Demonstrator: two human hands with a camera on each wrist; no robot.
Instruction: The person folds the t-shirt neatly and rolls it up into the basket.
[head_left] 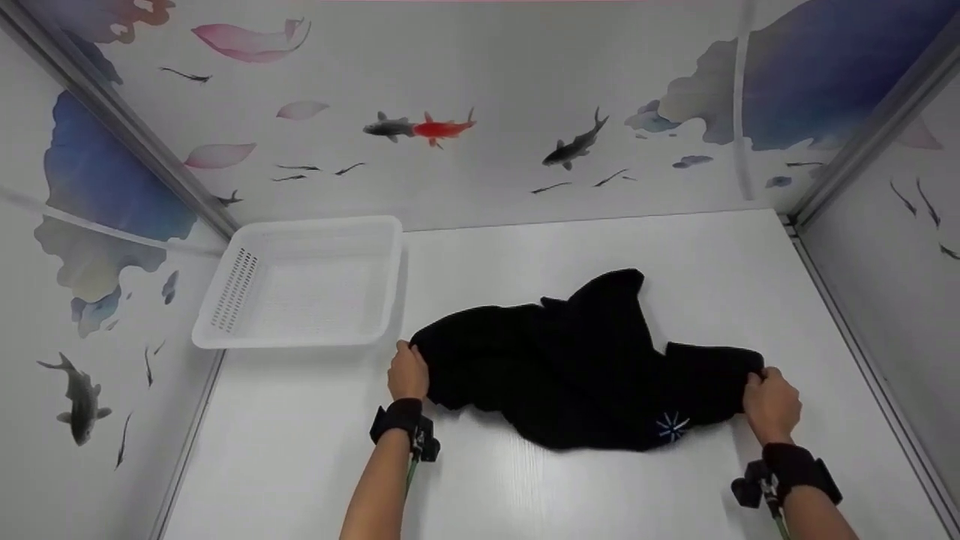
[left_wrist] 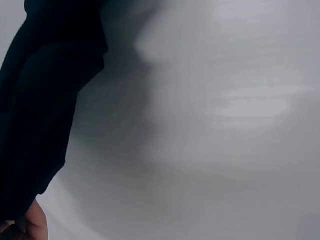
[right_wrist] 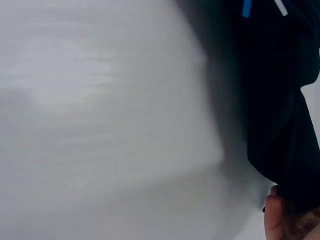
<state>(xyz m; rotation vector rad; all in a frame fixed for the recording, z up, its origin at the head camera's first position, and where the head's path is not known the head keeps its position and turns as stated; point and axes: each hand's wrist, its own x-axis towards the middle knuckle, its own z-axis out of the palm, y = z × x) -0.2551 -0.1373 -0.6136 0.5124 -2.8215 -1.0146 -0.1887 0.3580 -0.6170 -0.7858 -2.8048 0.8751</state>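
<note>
A black garment point(head_left: 570, 375) lies spread and crumpled on the white table, its exact kind unclear. Near its lower right edge is a blue and white starburst print point(head_left: 672, 427). My left hand point(head_left: 409, 373) pinches the garment's left end. At the opposite end, my right hand point(head_left: 772, 405) grips a narrow part that looks like a sleeve. In the left wrist view the cloth point(left_wrist: 40, 115) hangs down to the fingers point(left_wrist: 37, 222), mostly cut off by the frame. Similarly, the right wrist view has dark cloth point(right_wrist: 280, 125) running into the fingertips point(right_wrist: 274, 212).
A white plastic basket point(head_left: 298, 344) with slotted sides stands at the table's back left, close to the garment's left end. Panels painted with fish and petals point(head_left: 510, 45) enclose the table point(head_left: 300, 450) at the back and both sides.
</note>
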